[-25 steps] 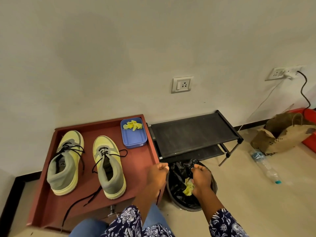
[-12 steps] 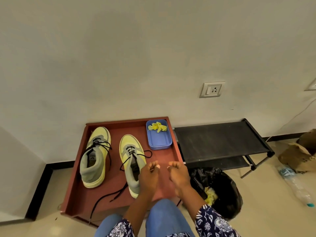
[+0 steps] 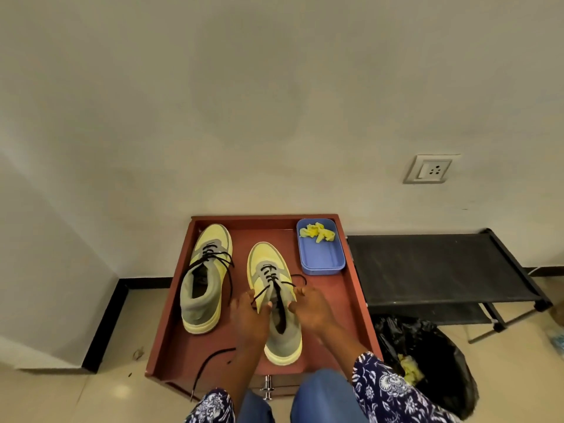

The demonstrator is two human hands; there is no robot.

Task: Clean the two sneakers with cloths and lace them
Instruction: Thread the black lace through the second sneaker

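**Sneakers: wiped by the looks of it, lacing only half sorted**

The two sneakers are sat side by side on the red tray in the lower middle of the frame, toes to the wall. The left sneaker is threaded, but its black lace is left loose, trailing off the tray's near edge. The right sneaker is being worked on: its upper eyelets look undone, and its sides are gripped at the collar by the left hand and the right hand, fingers curled onto it.

Cleaning is probably finished, judging by the yellow cloth dumped in the black bin at lower right. One more cloth is left in the blue box at the tray's upper right.

Room-wise: open tray is available between the shoes and near the front lip. The black rack is close on the right.
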